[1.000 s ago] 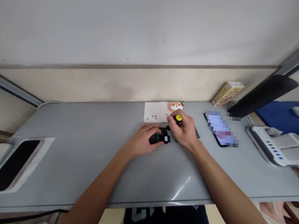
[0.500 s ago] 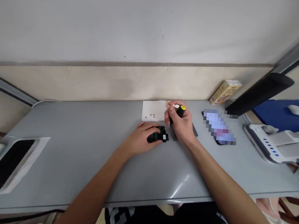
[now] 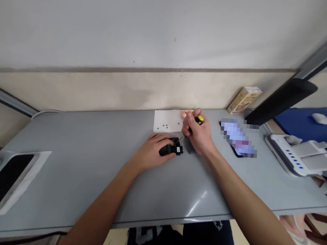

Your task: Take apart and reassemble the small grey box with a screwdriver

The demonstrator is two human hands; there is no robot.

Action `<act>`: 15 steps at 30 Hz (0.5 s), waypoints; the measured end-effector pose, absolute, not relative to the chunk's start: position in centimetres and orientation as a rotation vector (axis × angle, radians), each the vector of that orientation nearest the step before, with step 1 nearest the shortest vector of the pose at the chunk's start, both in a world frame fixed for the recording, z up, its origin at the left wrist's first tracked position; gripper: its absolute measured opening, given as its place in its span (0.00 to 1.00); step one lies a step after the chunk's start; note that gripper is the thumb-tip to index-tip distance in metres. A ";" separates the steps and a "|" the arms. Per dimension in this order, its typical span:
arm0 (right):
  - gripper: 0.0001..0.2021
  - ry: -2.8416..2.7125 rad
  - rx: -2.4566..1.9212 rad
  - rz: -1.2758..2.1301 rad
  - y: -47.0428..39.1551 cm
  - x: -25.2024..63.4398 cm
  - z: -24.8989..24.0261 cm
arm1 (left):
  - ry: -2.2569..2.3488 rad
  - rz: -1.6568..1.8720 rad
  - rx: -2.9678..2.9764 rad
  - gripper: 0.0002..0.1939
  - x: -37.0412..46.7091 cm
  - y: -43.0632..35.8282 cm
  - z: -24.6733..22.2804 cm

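My left hand is closed around a small black device with a green part, holding it on the grey table. My right hand grips a screwdriver with a black and yellow handle. Its thin shaft slants down left to the device, and the tip is too small to make out. Just behind the device lies a white sheet with several tiny dark pieces on it. A dark flat block sits partly under my right hand.
A phone with a blurred screen lies to the right, a box near the wall. Further right stand a black column and a white charging station. A black tablet-like object rests at the far left.
The fingers of my right hand have shifted on the screwdriver handle, and more of the sheet's orange picture shows. My left hand keeps its hold on the device. The view has moved slightly.
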State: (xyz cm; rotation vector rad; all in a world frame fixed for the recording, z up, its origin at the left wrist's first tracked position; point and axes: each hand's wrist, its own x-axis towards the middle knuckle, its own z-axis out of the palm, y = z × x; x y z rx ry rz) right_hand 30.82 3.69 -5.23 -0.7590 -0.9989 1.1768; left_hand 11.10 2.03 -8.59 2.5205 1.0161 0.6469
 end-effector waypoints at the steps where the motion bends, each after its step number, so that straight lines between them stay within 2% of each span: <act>1: 0.25 -0.978 -0.750 1.174 3.7 30.7 -5.2 | 1.017 0.645 2.521 0.11 11.1 2.0 -8.6; 9: 0.17 -0.842 -0.623 1.349 3.6 31.1 -4.6 | 1.014 0.671 2.523 0.10 11.1 2.2 -8.6; 15: 0.21 -0.965 -0.679 1.267 4.0 31.1 -6.0 | 1.000 0.663 2.532 0.10 11.1 2.2 -8.7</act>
